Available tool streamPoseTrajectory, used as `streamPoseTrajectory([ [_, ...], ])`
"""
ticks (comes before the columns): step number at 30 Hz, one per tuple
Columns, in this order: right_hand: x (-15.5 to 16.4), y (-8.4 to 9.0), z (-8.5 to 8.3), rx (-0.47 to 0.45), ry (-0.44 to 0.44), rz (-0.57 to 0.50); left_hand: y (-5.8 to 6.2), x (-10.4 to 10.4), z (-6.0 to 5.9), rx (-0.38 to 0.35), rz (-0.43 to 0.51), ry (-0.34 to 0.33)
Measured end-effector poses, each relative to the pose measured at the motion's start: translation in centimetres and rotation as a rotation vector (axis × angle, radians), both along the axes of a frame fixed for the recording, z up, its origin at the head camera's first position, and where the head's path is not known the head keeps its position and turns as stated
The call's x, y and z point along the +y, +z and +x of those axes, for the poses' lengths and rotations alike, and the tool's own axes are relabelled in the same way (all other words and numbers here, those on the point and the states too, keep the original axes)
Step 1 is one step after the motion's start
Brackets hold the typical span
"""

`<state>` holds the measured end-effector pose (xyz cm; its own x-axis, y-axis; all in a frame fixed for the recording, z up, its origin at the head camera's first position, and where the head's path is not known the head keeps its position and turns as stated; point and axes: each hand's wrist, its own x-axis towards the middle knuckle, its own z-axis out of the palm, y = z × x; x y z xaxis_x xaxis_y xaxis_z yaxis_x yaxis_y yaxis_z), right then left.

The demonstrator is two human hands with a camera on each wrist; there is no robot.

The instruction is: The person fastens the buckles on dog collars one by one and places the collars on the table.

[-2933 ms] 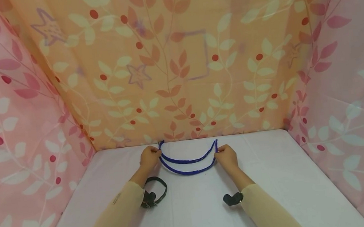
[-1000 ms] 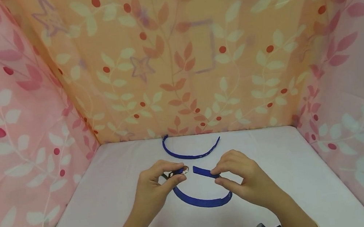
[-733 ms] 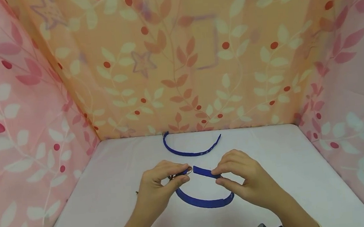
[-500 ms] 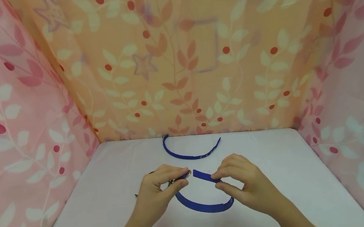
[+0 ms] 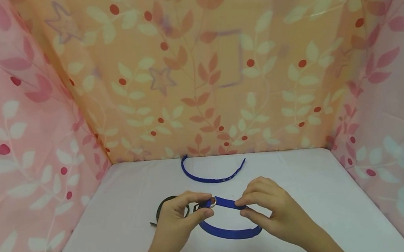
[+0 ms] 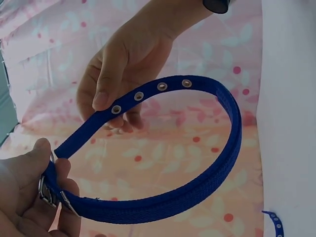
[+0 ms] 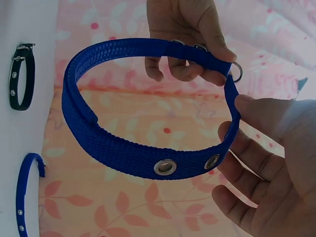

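Left hand point(image 5: 181, 219) pinches buckle end with metal ring point(image 5: 212, 202) of blue woven nylon collar point(image 5: 230, 233), steadying hardware. Right hand point(image 5: 268, 211) pinches eyeleted strap tip point(image 6: 116, 109), tip aimed at ring as if for threading. Collar held looped just above white bench point(image 5: 318, 196). Second blue collar point(image 5: 212, 177) lies near back curtain; black collar point(image 7: 22, 76) lies left of hands.

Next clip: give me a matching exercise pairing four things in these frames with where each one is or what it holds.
Things:
1. blue webbing collar with eyelets
2. second blue collar strap
3. black collar
4. left hand

Places or states:
A. lies open on the white table near the back curtain
B. pinches the buckle end
C. held in a loop between both hands
D. lies on the table beside the left hand

Pairs: 1-C, 2-A, 3-D, 4-B
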<state>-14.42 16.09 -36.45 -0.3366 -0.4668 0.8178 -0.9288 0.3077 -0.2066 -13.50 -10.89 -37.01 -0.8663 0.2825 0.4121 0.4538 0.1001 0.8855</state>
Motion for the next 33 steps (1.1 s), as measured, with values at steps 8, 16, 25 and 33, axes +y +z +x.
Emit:
streamPoseTrajectory([
  [8,-0.4,-0.3,0.0,0.009,0.009,-0.011,0.3,0.4,0.2,-0.157,-0.122,0.107],
  [16,-1.3,-0.6,0.1,-0.047,-0.029,-0.008,0.3,0.8,0.0,-0.247,-0.13,0.076],
  [25,-1.7,-0.9,0.3,-0.073,-0.048,-0.016,-0.6,1.7,-0.2,-0.263,-0.102,0.007],
  [33,-1.8,-1.2,0.3,-0.07,-0.085,-0.03,-0.9,1.9,-0.2,-0.206,-0.072,0.011],
])
